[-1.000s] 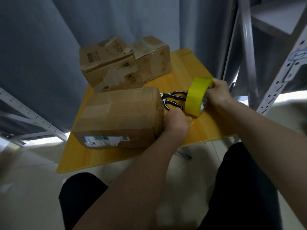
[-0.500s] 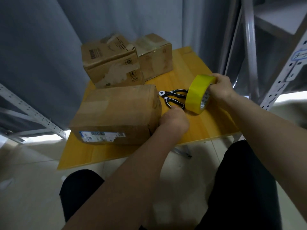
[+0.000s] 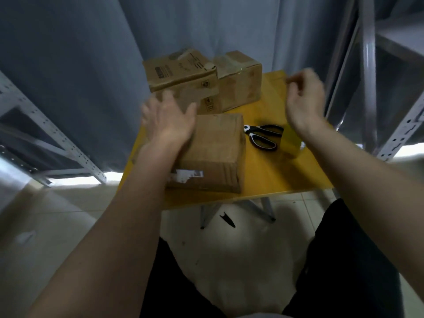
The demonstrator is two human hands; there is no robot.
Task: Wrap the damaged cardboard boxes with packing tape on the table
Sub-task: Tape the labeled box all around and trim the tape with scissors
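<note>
Head view looks down on a yellow table (image 3: 270, 177) carrying three cardboard boxes. The near box (image 3: 215, 154) lies at the table's front left, with a torn white label (image 3: 187, 175) on its front face. The left hand (image 3: 168, 120) is blurred, its fingers spread and fairly straight, over the near box's far left top; whether the palm actually touches the cardboard cannot be told. Behind it stands the printed box (image 3: 181, 74), its top creased and scuffed, and just to the right of that, touching or nearly so, the third box (image 3: 241, 83) at the table's far edge. The right hand (image 3: 302, 97) is raised above the table's right side, blurred, with fingers curled loosely inward; nothing can be made out in it, and whether it pinches anything thin cannot be told. Below that wrist the yellow tape roll (image 3: 290, 143) sits on the table, partly hidden by the forearm. Black-handled scissors (image 3: 262, 136) lie flat between the near box and the roll, close to both. Under the table, a small dark object (image 3: 227, 220) lies on the pale tiled floor beside the table's legs. Grey curtains hang behind, and metal shelving uprights stand on both sides.
</note>
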